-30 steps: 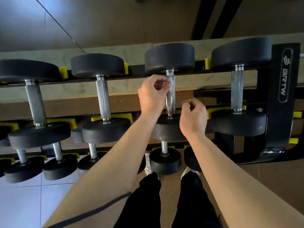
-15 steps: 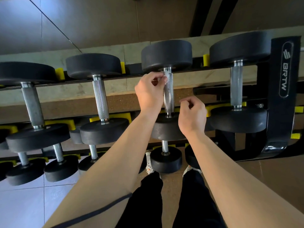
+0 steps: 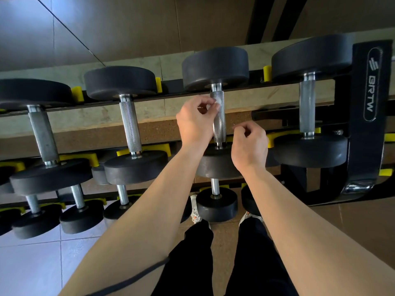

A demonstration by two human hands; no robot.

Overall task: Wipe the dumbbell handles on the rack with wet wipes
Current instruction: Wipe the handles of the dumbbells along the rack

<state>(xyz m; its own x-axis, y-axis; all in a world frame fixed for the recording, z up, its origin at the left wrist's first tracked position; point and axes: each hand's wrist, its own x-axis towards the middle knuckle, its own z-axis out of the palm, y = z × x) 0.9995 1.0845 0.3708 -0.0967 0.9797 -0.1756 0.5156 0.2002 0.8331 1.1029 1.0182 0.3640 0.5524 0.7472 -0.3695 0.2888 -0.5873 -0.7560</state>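
Left grip: left hand [image 3: 195, 122] has thumb and fingertips pinched together on a small white wad, taken to be the wet wipe [image 3: 216, 101].
Wipe contact: the wad is pressed against the left face of the knurled handle [image 3: 220, 127] of the third dumbbell along the top tier, near its upper end, just below the far weight head.
Right grip: right hand [image 3: 250, 146] is curled just beside the lower part of the same handle. Nothing shows in it, the palm side faces away, and contact with the bar cannot be confirmed.
Handle in hand: judged to be mid-wipe. The stretch below the wad down to the near head looks yet to be covered, as does the hidden far side.
Neighbouring handles: far-left handle [image 3: 42, 135], second handle [image 3: 130, 127] and far-right handle [image 3: 307, 107] lie in their yellow saddles, each well apart from both hands. No wet sheen or residue separates cleaned from uncleaned.
Lower tiers: smaller dumbbells [image 3: 216, 205] sit below, with handles only partly in view.
Rack: black end upright [image 3: 372, 142] stands at the right.
Progress finding: one handle is in work. The completed count cannot be established, and the remainder is at least this bar's lower length.
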